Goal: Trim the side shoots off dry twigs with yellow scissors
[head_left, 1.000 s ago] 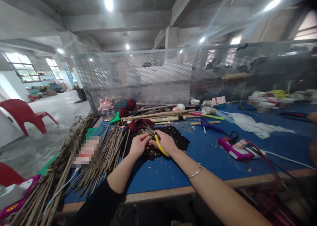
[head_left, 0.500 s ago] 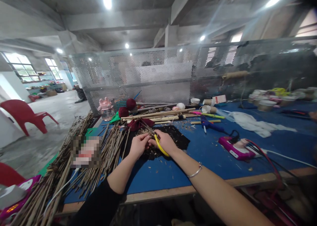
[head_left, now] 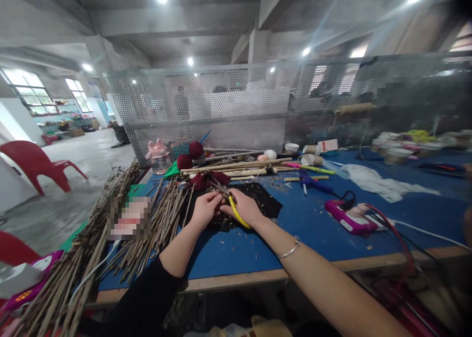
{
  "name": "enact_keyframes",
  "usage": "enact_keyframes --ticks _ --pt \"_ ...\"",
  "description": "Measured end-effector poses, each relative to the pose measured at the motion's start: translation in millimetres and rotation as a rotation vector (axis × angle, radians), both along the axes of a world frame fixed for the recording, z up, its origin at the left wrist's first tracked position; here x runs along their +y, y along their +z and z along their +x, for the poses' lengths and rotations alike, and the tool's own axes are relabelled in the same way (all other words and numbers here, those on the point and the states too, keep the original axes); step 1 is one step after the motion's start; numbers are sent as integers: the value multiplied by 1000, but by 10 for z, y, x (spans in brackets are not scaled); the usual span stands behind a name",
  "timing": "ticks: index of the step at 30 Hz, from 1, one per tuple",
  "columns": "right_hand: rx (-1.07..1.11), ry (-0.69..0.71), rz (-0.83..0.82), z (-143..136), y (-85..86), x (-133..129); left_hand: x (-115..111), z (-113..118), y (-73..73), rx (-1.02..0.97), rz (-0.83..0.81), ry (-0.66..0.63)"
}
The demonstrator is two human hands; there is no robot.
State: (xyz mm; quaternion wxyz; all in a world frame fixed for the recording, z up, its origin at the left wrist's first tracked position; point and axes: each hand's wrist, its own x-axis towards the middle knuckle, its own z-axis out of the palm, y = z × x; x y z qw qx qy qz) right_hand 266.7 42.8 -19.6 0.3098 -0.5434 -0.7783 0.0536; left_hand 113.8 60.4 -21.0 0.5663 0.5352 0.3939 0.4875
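Note:
Yellow-handled scissors [head_left: 239, 212] are in my right hand [head_left: 244, 206], their blades pointing away over the black cloth [head_left: 266, 199]. Close against it, my left hand [head_left: 204, 210] has its fingers pinched together; whatever they hold is too small or hidden to name. Both hands meet above the cloth, which is strewn with small plant clippings. A dark red cloth [head_left: 206, 180] lies just beyond the scissor blades. To the left of my left hand spreads a pile of thin dry sticks [head_left: 164, 216].
A bundle of longer twigs [head_left: 79, 248] runs along the table's left edge. Behind the hands lie wooden rods [head_left: 236, 171], dark red balls [head_left: 184, 162] and a blue glue gun [head_left: 315, 185]. A purple power strip [head_left: 344, 218] with cables sits at right, near white plastic film [head_left: 379, 182].
The view has shifted slightly. Both hands stay together over the black cloth, with the scissors still in the right hand and only small finger movements.

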Motion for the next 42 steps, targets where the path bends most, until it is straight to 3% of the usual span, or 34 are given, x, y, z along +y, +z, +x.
enact_keyframes --ticks 12,20,30,42 --pt "128 118 19 25 -31 40 -72 10 74 -32 -23 -82" --pt "119 66 -22 7 19 8 -44 9 40 -10 31 -33" --pt "63 41 -16 21 8 19 4 -9 15 -39 -28 29" --pt "49 38 -16 4 40 -10 23 1 -17 -87 -49 2"
